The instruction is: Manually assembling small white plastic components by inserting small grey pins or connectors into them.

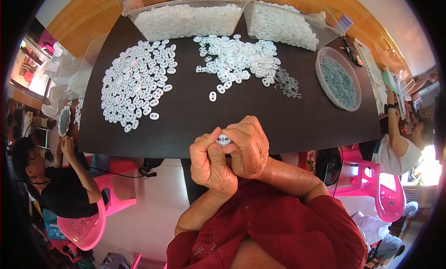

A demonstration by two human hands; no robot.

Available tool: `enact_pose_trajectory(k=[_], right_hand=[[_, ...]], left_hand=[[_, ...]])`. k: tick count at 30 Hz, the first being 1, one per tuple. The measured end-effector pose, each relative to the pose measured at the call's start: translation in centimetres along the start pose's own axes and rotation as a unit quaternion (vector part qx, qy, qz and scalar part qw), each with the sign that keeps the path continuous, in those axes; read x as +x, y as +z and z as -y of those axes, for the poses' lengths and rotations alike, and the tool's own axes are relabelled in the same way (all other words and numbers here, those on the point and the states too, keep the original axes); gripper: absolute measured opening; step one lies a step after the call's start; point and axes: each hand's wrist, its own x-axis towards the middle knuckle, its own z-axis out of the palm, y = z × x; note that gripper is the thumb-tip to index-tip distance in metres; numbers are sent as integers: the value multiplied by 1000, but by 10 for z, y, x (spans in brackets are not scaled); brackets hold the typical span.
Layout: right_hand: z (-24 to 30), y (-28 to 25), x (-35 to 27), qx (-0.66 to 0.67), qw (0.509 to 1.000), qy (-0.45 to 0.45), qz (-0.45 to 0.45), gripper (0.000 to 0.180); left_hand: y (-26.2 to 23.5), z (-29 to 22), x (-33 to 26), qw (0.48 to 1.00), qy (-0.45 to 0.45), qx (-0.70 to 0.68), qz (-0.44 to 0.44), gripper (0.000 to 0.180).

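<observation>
Between the fingertips of both hands, above the table's near edge, is a small white oval plastic piece (pixel 223 139) with two holes. My left hand (pixel 208 163) pinches it from the left, with thumb and fingers closed. From the other side my right hand (pixel 251 147) presses on it with closed fingers and thumb. Beyond them, one similar white piece (pixel 213 96) lies alone on the dark table (pixel 186 115). A wide spread of finished-looking white pieces (pixel 134 80) covers the left, and a heaped pile of white parts (pixel 241 57) lies farther back in the middle.
Small grey screw-like parts (pixel 288 84) lie right of the middle pile; a round clear tub (pixel 319 66) holds more. Two clear bins (pixel 190 0) (pixel 327 39) of white parts line the back. People sit at left (pixel 60 190) and right (pixel 395 152), near pink chairs (pixel 389 201).
</observation>
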Motion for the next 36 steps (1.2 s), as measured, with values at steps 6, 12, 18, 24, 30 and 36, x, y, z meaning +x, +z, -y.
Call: enact_pose_trajectory(k=[6, 12, 18, 24, 30, 36], right_hand=[[-3, 0, -2, 9, 1000, -12, 11, 16], [-3, 2, 0, 0, 1000, 9, 7, 18], [-16, -22, -10, 48, 983, 161, 69, 16], [-58, -72, 28, -35, 976, 207, 63, 9], [-136, -108, 85, -176, 969, 172, 21, 13], [-211, -116, 155, -279, 956, 84, -24, 16]], left_hand=[[-1, 5, -1, 1000, -7, -8, 1, 20], [-4, 9, 1, 999, -20, -28, -9, 19], [-9, 3, 10, 982, -151, 22, 107, 21], [-12, 33, 76, 881, 178, 388, 205, 27], [0, 55, 97, 804, 168, 496, 281, 32], [9, 74, 98, 790, 190, 492, 312, 36]])
